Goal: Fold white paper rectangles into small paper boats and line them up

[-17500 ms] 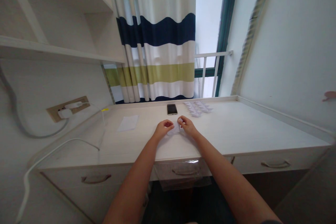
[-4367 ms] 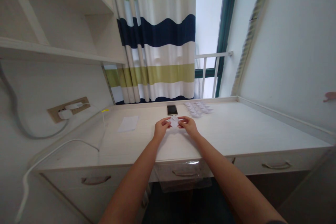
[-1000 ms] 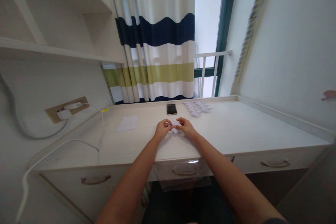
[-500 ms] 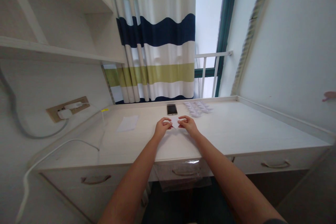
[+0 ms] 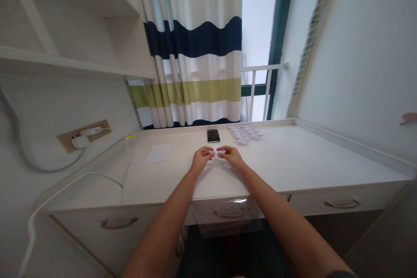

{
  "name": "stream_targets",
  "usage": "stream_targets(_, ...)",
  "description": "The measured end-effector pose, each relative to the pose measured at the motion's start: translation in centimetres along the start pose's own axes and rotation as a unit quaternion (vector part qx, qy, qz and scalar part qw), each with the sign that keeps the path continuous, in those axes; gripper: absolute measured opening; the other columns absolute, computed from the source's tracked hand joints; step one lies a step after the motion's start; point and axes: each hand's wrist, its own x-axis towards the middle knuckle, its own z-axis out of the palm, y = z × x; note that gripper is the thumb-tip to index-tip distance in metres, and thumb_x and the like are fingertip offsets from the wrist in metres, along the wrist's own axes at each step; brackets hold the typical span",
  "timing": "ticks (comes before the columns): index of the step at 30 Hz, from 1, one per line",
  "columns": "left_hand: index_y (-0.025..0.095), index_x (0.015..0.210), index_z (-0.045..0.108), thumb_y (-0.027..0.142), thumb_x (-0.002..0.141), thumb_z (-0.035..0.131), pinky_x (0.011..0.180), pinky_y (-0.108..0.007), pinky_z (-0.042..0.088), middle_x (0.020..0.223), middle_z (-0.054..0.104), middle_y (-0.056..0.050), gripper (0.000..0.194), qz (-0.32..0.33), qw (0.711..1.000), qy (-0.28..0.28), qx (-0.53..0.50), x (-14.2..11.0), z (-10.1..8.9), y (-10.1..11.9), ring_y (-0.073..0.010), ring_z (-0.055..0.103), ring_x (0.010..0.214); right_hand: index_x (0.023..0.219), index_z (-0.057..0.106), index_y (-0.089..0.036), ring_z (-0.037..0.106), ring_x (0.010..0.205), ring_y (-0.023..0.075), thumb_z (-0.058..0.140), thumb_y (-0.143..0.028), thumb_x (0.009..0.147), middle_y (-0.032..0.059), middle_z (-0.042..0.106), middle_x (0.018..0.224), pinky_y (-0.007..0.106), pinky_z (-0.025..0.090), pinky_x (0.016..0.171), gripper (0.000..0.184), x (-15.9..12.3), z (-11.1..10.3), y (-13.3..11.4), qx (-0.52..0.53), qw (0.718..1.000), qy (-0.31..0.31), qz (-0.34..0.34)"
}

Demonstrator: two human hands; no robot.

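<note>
Since a moment ago, the two hands have drawn closer, their fingers curling inward. The left hand and right hand each pinch, nearly closed, one small folded paper between them over the bench. Beyond lie one phone, one flat sheet, and a cluster of folded papers, too small to count.

My view: folded paper | fingers hide its folds | paper pile too small to count | pink wall object cut off at right edge
</note>
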Motion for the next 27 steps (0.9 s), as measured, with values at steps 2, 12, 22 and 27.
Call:
stream_targets(2,0.015,0.071,0.058,0.022,0.051,0.067,0.053,-0.021,0.042,0.05,0.055,0.003,0.022,0.003,1.0,0.004,0.006,-0.02,-0.02,0.04,-0.0097,0.053,0.053,0.086,0.065,-0.015,0.041,0.046,0.008,0.065,-0.029,0.055,-0.0025,0.054,0.051,0.022,0.033,0.048,0.034,-0.1,0.01,-0.17,0.004,1.0,-0.002,0.0)
stream_targets(12,0.013,0.072,0.062,0.021,0.053,0.067,0.053,-0.021,0.04,0.05,0.058,0.001,0.022,0.009,1.0,0.01,0.024,0.21,-0.04,-0.19,-0.0093,0.052,0.051,0.083,0.068,-0.017,0.04,0.047,0.0077,0.067,-0.03,0.055,0.0005,0.06,0.06,0.022,0.033,0.048,0.031,-0.02,0.04,-0.2,-0.039,0.998,0.013,-0.037)
stream_targets(22,0.013,0.067,0.066,0.022,0.051,0.069,0.064,-0.027,0.045,0.067,0.067,-0.005,0.018,0.018,0.998,0.023,0.049,0.18,-0.03,-0.14,-0.0145,0.059,0.062,0.083,0.068,-0.013,0.044,0.05,0.009,0.065,-0.029,0.058,0.0042,0.064,0.065,0.023,0.035,0.052,0.03,0.24,-0.28,0.05,-0.084,0.996,0.008,-0.021)
stream_targets(27,0.014,0.063,0.065,0.02,0.049,0.069,0.064,-0.026,0.045,0.067,0.066,-0.004,0.015,0.017,0.999,0.028,0.034,0.29,-0.21,-0.21,-0.0139,0.058,0.063,0.081,0.068,-0.012,0.047,0.053,0.0098,0.064,-0.03,0.058,0.0042,0.064,0.065,0.024,0.036,0.054,0.029,0.18,-0.61,0.05,-0.038,0.999,-0.006,-0.011)
